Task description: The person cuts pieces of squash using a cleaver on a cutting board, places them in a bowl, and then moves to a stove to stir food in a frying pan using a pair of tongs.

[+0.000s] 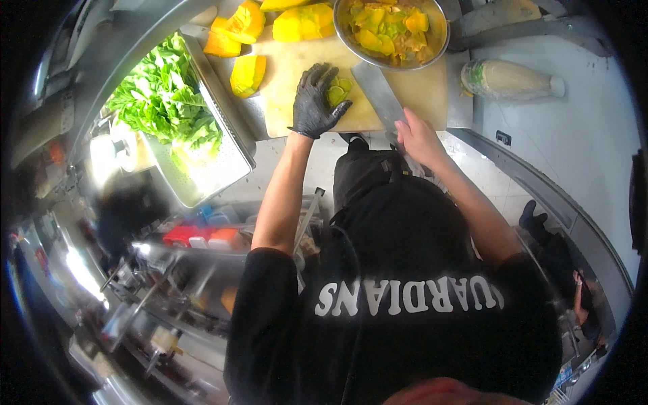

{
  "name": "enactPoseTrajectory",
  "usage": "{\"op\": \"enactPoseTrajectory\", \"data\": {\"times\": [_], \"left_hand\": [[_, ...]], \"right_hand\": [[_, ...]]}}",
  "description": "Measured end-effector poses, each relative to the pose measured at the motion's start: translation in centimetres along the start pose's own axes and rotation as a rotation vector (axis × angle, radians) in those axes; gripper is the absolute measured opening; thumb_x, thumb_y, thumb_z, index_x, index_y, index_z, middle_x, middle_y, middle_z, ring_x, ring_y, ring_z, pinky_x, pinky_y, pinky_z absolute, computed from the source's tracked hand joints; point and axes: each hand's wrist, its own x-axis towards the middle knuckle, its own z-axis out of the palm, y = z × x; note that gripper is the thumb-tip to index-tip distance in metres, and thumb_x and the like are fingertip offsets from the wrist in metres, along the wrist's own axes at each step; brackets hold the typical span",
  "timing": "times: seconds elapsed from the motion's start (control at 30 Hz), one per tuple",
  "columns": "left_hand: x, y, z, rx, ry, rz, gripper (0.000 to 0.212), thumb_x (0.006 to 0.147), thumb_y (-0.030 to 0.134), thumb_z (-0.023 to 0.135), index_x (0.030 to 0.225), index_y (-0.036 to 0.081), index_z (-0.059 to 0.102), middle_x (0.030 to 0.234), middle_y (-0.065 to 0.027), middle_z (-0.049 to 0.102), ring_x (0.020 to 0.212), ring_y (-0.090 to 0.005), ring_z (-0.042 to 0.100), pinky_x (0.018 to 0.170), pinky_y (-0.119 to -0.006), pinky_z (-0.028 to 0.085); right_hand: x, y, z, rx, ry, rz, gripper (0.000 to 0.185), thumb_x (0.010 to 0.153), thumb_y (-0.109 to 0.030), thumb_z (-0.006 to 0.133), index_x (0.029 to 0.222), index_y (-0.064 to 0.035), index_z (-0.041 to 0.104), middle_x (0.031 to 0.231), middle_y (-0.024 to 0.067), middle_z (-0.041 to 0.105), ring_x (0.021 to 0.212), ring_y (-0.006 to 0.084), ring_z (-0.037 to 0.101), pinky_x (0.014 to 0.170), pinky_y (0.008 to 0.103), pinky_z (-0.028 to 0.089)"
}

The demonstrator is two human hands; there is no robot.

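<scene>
My left hand (317, 101), in a black glove, rests on the cutting board (283, 66) with its fingers over a few thin yellow-green slices (339, 91). Whether it grips them I cannot tell. My bare right hand (417, 134) is closed on the handle of a wide-bladed kitchen knife (377, 91), whose blade lies over the board, tip away from me. Beyond the blade, a metal bowl (341, 38) holds yellow and green peelings. Peeled pumpkin pieces (304, 23) lie at the board's far edge, and another pumpkin piece (247, 76) sits at its left.
A perforated metal tray (230, 177) of leafy greens (167, 96) stands at the left. To the right lies a wrapped, bottle-shaped thing (511, 79) on a pale surface. Behind me are shelves with containers (187, 236), and another person (587, 309) is at the lower right.
</scene>
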Motion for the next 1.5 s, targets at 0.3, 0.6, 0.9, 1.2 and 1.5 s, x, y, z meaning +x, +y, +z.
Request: {"op": "enactPoseTrajectory", "data": {"times": [0.3, 0.6, 0.9, 1.2, 1.5], "left_hand": [[-1.1, 3.5, 3.2, 0.117, 0.283, -0.269, 0.083, 0.069, 0.043, 0.088, 0.139, 0.009, 0.058, 0.137, -0.0277, 0.053, 0.133, -0.0476, 0.043, 0.115, -0.057, 0.030], [-1.2, 3.0, 5.7, -0.020, 0.590, -0.438, 0.053, 0.078, 0.022, 0.085, 0.125, 0.006, 0.068, 0.137, -0.0250, 0.056, 0.128, -0.0416, 0.052, 0.108, -0.049, 0.043], [12.0, 11.2, 4.0, -0.337, 0.663, -0.058, 0.033, 0.084, 0.014, 0.075, 0.115, 0.008, 0.068, 0.127, -0.0211, 0.060, 0.119, -0.0415, 0.055, 0.104, -0.048, 0.044], [15.9, 7.0, 0.3, -0.077, 0.556, -0.020, 0.046, 0.083, 0.039, 0.072, 0.120, 0.012, 0.071, 0.130, -0.0184, 0.064, 0.128, -0.0406, 0.052, 0.112, -0.055, 0.035], [11.5, -12.2, -5.6, 0.716, 0.151, -0.489, 0.047, 0.085, 0.030, 0.071, 0.129, 0.014, 0.067, 0.130, -0.0173, 0.065, 0.130, -0.0410, 0.054, 0.107, -0.062, 0.040]], "right_hand": [[2.2, -1.1, -0.3, 0.261, -0.178, 0.115, 0.022, 0.104, -0.022, 0.052, 0.106, -0.0002, 0.052, 0.071, 0.0056, 0.060, 0.055, 0.0145, 0.056, 0.051, 0.0321, 0.047], [4.2, -3.5, 7.0, 0.413, -0.374, 0.083, 0.018, 0.102, -0.020, 0.056, 0.098, -0.0022, 0.056, 0.067, 0.0049, 0.060, 0.052, 0.0140, 0.055, 0.048, 0.0324, 0.045], [1.1, -5.5, -1.7, 0.274, 0.152, 0.022, 0.022, 0.105, -0.022, 0.053, 0.119, -0.0046, 0.058, 0.072, -0.0006, 0.054, 0.052, 0.0070, 0.047, 0.046, 0.0251, 0.041], [0.4, -0.5, -7.5, -0.191, 0.466, -0.123, 0.022, 0.104, -0.025, 0.057, 0.108, -0.0030, 0.056, 0.073, -0.0001, 0.057, 0.055, 0.0075, 0.050, 0.048, 0.0256, 0.042], [-2.6, -4.0, -9.2, 0.022, 0.368, 0.098, 0.022, 0.105, -0.025, 0.055, 0.098, -0.0034, 0.055, 0.071, 0.0020, 0.054, 0.053, 0.0101, 0.047, 0.045, 0.0270, 0.039]]}}
